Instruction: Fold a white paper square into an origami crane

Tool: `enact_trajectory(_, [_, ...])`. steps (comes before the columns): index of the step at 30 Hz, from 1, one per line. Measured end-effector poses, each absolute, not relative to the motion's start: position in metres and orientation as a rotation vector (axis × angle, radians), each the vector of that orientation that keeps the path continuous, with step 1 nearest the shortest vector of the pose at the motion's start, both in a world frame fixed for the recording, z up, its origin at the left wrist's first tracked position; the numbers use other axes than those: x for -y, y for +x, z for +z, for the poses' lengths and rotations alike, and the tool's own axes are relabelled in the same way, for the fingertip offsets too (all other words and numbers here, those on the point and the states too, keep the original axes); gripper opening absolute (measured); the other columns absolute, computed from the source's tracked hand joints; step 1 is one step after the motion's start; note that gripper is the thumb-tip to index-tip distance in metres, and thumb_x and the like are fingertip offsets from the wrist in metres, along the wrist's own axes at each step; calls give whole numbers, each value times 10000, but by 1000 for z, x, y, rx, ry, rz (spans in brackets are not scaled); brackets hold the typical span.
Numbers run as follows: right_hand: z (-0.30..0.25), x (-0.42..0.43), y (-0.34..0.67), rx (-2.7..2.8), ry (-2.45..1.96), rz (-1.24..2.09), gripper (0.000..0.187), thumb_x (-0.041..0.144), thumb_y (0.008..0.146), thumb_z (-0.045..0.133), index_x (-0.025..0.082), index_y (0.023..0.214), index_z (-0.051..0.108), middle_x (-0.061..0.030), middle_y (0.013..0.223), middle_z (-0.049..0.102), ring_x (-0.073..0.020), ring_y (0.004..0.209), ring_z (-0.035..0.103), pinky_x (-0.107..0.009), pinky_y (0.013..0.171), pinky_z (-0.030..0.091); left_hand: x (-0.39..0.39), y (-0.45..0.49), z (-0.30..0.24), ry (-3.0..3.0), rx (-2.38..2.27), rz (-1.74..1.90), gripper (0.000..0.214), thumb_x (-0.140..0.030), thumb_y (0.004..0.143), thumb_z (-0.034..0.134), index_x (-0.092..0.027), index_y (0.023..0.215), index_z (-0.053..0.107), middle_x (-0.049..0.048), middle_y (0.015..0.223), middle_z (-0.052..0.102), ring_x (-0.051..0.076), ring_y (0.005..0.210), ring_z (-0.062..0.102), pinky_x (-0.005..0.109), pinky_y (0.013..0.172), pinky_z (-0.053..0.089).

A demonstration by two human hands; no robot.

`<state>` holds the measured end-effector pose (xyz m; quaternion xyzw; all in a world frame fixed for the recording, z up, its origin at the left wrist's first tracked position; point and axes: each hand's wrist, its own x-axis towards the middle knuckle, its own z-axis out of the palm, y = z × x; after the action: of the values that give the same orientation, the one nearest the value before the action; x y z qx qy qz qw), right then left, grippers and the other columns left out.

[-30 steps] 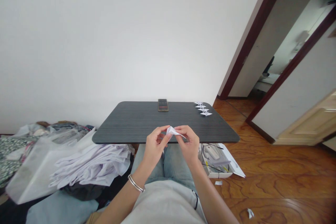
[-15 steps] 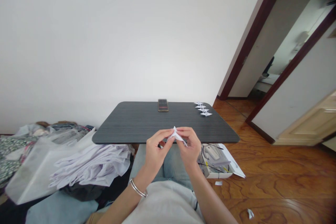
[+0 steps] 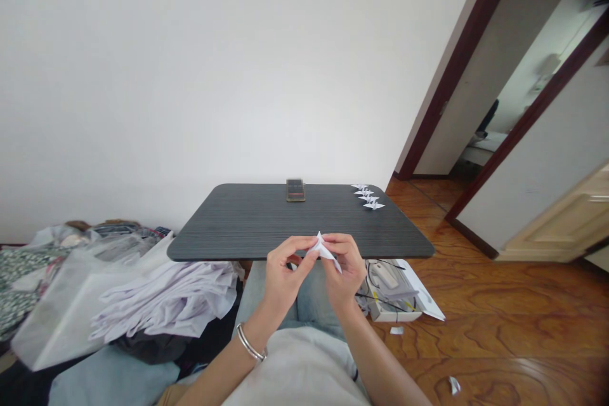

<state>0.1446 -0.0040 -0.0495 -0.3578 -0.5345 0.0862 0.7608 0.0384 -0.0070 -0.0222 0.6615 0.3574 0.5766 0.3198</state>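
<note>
A small white folded paper (image 3: 322, 248) with a pointed tip is pinched between my two hands, just over the near edge of the dark table (image 3: 257, 222). My left hand (image 3: 285, 266) grips its left side between thumb and fingers. On the other side, my right hand (image 3: 345, 266) has thumb and fingers closed on the paper, and one flap sticks out downward past the thumb. Fingers cover parts of the folds. Several white paper cranes (image 3: 373, 205) stand in a row at the table's back right corner.
A phone-like device (image 3: 295, 190) leans at the table's back edge, by the wall. Left of the table lie piled clothes (image 3: 166, 298) and a translucent bag (image 3: 71, 304). To the right, a white box (image 3: 392, 288) of cables and paper scraps (image 3: 454, 386) rest on the wooden floor.
The folded paper and both hands have shifted very slightly right and down. The paper has tilted a little, and its lower flap shows more below the right thumb.
</note>
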Motion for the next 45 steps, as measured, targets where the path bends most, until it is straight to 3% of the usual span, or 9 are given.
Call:
enact_trajectory(7, [-51, 2, 146, 1188, -765, 223, 91, 140, 749, 610, 227, 770, 627, -53, 841, 626, -198, 791, 604, -345, 684, 497, 6, 38, -22, 1629, -906, 1489, 136, -230, 758, 613, -151, 850, 673, 73, 907, 662, 167, 846, 607, 183, 571, 465])
enact_trajectory(14, [-50, 0, 152, 1371, -749, 193, 189, 112, 750, 588, 225, 886, 656, -61, 921, 656, -196, 845, 624, -346, 732, 512, -2, 35, -26, 1369, -908, 1484, 200, -284, 698, 670, -136, 832, 667, 52, 804, 671, 140, 691, 607, 168, 482, 462])
enact_trajectory(21, [-49, 2, 151, 1424, -730, 96, 345, 45, 752, 534, 258, 1004, 634, -52, 988, 675, -199, 912, 635, -355, 791, 522, -1, 33, -28, 1389, -972, 1566, 189, -279, 705, 666, -161, 845, 708, 46, 799, 710, 135, 668, 628, 195, 556, 516])
enact_trajectory(33, [-53, 4, 149, 1394, -726, -2, 356, 81, 762, 576, 267, 1060, 633, -66, 1041, 671, -219, 931, 639, -379, 792, 537, 3, 38, -23, 1222, -810, 1548, 186, -235, 667, 700, -168, 839, 722, 54, 848, 727, 159, 709, 660, 233, 603, 560])
enact_trajectory(45, [-51, 2, 149, 1457, -664, -161, 445, 28, 761, 573, 287, 1122, 602, -57, 1042, 680, -213, 919, 645, -373, 753, 553, 7, 39, -25, 1391, -909, 1621, 128, -254, 742, 620, -142, 786, 665, 20, 685, 684, 114, 620, 628, 192, 586, 503])
